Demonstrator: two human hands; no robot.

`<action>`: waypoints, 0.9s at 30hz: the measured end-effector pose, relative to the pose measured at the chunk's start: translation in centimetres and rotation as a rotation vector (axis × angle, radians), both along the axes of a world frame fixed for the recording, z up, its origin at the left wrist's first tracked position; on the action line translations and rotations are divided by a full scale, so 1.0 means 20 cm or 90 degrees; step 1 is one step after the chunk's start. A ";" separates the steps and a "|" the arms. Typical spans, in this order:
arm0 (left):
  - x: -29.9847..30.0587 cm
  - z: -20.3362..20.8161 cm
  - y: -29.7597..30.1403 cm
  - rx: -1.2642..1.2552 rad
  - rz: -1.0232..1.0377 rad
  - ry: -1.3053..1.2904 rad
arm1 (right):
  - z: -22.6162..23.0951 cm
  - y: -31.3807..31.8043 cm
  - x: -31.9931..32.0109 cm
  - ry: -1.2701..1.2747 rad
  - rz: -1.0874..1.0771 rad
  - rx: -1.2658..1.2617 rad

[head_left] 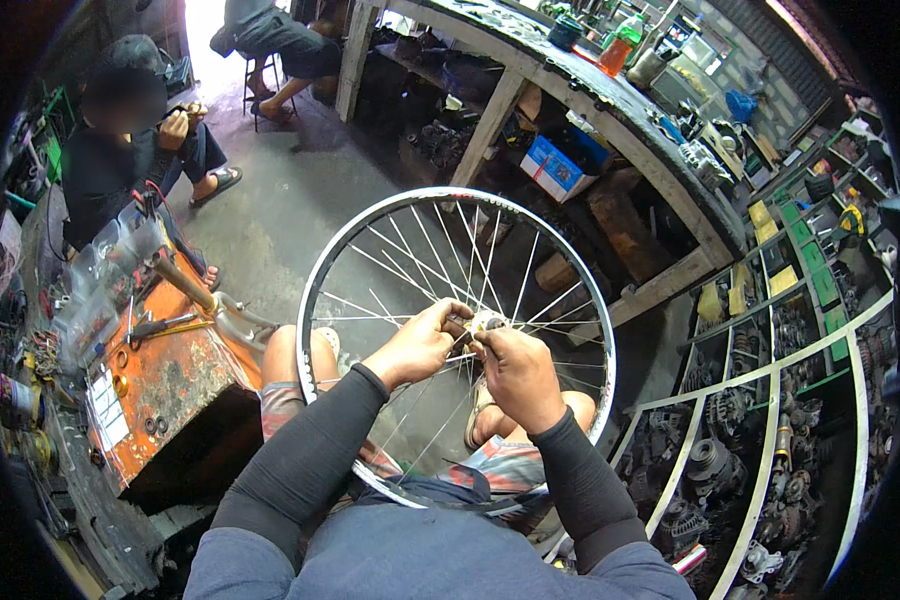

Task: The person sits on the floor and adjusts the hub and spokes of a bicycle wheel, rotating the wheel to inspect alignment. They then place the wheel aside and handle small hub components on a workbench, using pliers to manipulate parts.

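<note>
A bicycle wheel with a pale rim and thin spokes lies across my lap. Some spokes look loose, their outer ends standing apart from the rim. At the middle of the wheel, my left hand has its thumb and fingers closed at the left side of the hub. From the right, my right hand pinches with thumb and forefinger close against the hub. Whatever small part lies in that pinch is hidden by the fingers.
An orange metal box on the left bears a hammer-like tool and small rings. Beyond it sits a person; another sits on a stool. A workbench stands ahead. Shelves of metal parts curve along the right.
</note>
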State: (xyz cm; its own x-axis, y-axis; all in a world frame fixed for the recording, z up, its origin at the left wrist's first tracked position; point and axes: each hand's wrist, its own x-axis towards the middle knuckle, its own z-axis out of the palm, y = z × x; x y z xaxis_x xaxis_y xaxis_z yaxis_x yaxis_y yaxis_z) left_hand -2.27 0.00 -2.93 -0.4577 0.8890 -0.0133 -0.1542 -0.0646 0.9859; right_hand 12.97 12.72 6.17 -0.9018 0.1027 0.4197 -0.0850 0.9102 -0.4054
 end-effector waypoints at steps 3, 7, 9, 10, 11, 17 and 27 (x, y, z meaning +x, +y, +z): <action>0.01 0.03 -0.02 -0.058 0.050 0.167 | -0.07 -0.01 0.00 -0.035 0.009 0.029; 0.02 0.11 -0.09 -0.173 0.074 0.305 | -0.08 -0.01 0.00 0.015 -0.038 -0.019; 0.00 0.08 -0.08 -0.149 0.083 0.318 | -0.08 0.00 -0.01 0.026 -0.046 -0.039; -0.02 0.08 -0.08 -0.147 0.068 0.317 | -0.11 0.02 -0.01 0.025 -0.052 -0.040; -0.03 0.09 -0.08 -0.145 0.053 0.315 | -0.12 0.04 0.00 0.025 -0.058 -0.040; 0.00 0.07 -0.11 -0.181 0.142 0.445 | 0.05 0.06 -0.03 0.018 -0.094 -0.139; -0.03 0.14 -0.17 -0.405 0.114 0.659 | 0.04 0.12 -0.09 -0.017 -0.063 0.110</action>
